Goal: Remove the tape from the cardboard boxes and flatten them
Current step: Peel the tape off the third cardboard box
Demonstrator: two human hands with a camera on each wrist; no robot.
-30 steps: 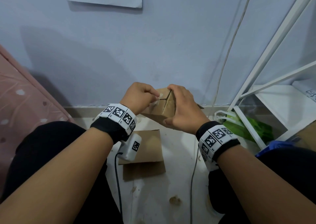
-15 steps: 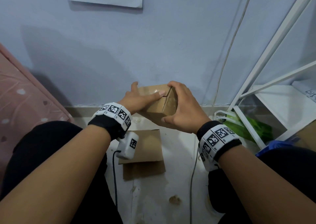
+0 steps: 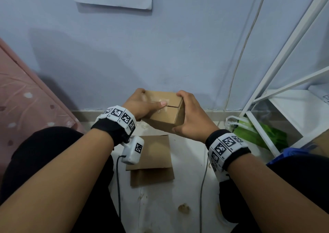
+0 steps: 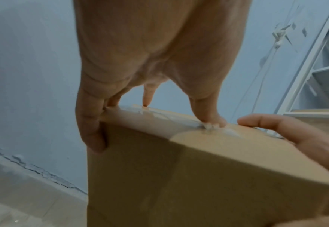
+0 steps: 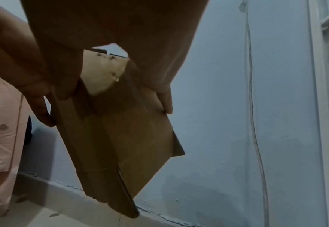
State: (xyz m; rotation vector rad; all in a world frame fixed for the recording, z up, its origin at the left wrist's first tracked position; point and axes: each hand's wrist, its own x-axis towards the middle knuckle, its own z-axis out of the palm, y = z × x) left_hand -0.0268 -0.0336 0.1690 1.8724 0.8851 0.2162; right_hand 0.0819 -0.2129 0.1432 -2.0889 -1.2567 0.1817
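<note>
Between both hands, above the floor (image 3: pixel 187 193), a small cardboard box (image 3: pixel 164 116) is held up. Left hand (image 3: pixel 142 104) grips its far-left corner, thumb pressing crumpled clear tape (image 3: pixel 162 102) at the flap seam; right hand (image 3: pixel 193 115) clasps the other end, fingers curled round. Tape may shred, leaving strips. Flattened cardboard (image 3: pixel 151 158) lies below.

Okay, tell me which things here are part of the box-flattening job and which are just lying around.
Part of the job:
cardboard box, held by left hand and right hand
clear tape on its top seam
flattened cardboard on the floor

Just lying about:
green bag
white shelf
pink bedding
</note>
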